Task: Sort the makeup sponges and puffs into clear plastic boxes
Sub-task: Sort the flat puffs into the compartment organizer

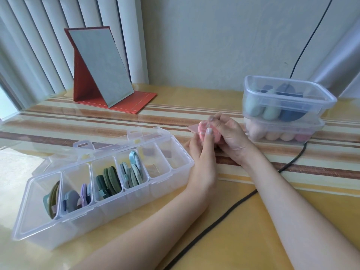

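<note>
Holding a small stack of pink puffs point(202, 131) between them, both hands meet above the striped tabletop point(272, 221). The left hand point(200, 151) pinches the stack with its thumb on top; the right hand point(229, 137) curls round it, though how many puffs it covers is hard to tell. Left of the hands lies an open divided box point(109, 207) with green, blue and purple puffs. Far right, two clear boxes point(286, 112) of sponges stand stacked.
</note>
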A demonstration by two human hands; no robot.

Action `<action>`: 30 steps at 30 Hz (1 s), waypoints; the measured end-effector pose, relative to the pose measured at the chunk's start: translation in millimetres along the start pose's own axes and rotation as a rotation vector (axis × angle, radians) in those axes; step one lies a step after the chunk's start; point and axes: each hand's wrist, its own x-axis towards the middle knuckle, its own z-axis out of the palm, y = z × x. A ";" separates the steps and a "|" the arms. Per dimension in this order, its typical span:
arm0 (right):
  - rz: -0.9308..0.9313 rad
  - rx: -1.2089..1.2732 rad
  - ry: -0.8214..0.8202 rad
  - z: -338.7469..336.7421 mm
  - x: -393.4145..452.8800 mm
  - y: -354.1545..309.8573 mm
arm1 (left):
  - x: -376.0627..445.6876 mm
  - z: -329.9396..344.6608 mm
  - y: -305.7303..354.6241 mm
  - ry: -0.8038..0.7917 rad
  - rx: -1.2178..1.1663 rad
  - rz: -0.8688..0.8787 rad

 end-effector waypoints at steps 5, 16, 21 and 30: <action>0.008 -0.262 0.017 1.5 1.6 3.0 | 4.4 -0.7 -3.6 0.095 0.189 -0.077; 0.032 -1.006 -0.180 -25.3 34.8 30.2 | -4.7 0.6 8.6 0.088 0.315 -0.067; -0.103 -0.988 -0.151 -25.4 33.6 28.8 | -7.6 1.0 12.6 0.061 0.337 -0.082; -0.053 -1.100 -0.049 -21.4 32.6 29.7 | -7.2 0.8 11.2 0.085 0.358 -0.062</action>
